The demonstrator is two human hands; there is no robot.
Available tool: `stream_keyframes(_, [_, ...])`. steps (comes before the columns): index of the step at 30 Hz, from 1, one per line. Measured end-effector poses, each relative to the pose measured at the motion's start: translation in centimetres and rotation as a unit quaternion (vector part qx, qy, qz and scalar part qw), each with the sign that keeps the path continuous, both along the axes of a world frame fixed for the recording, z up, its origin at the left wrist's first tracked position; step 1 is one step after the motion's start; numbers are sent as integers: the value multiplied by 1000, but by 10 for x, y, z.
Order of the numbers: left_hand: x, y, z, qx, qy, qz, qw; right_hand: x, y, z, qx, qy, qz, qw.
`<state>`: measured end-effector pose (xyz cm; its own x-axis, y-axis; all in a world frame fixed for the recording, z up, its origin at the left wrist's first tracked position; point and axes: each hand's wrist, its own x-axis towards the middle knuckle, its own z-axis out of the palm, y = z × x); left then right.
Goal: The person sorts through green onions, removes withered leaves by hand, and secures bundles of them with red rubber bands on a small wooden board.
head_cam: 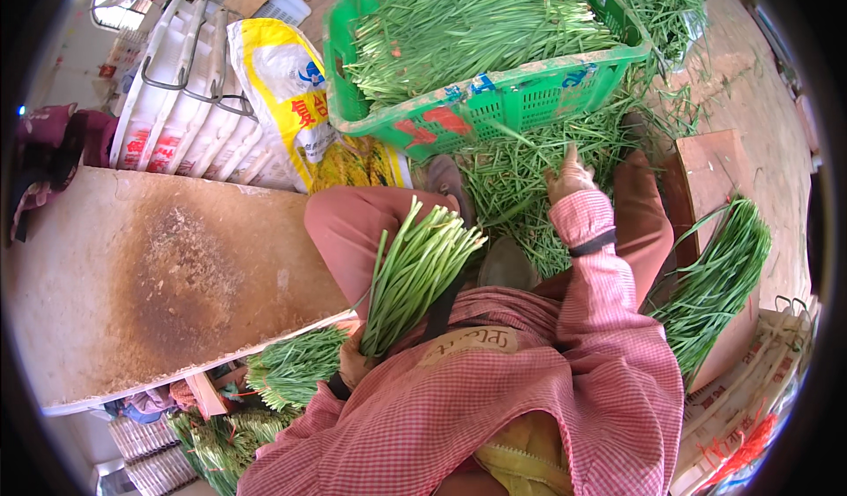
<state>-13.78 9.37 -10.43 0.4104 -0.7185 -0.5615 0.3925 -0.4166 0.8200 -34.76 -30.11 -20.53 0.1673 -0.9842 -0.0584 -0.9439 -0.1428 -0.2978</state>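
A bundle of garlic chives (423, 271) rests against my lap, its pale cut ends pointing up and away from me. My left hand (356, 358) grips it near its lower leafy part; the sleeve and leaves partly hide the fingers. Out in front, my right hand (569, 175) hangs above a heap of loose chive trimmings (523, 198) between my feet, index finger stretched forward and nothing visible in it. A single blurred blade (513, 132) shows just left of that hand, near the green plastic crate (397, 125), which is piled with chives (476, 40).
A board table (198, 271) stands at my left, with chive bunches (294, 367) beside it. A printed sack (284, 99) leans by stacked white crates (178, 99). At right, another bunch (721, 284) lies on a wooden board (711, 165), near red ties (741, 450).
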Motion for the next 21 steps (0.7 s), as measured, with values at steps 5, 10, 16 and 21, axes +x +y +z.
stream_keyframes(5, [-28, -48, 45, -41, 371, 184, 909, 65, 81, 118, -87, -182, 379, 903])
stream_keyframes(10, [-5, -18, 25, 11, 64, 3, 998, 98, 49, 62, 118, -105, 358, 920])
stream_keyframes(16, [18, -22, 14, -27, 238, -15, 971, 26, 64, 51, 161, -572, 160, 788])
stream_keyframes(21, [4, -43, 40, 7, 205, 1, 979, 57, 75, 47, 296, -126, 326, 889])
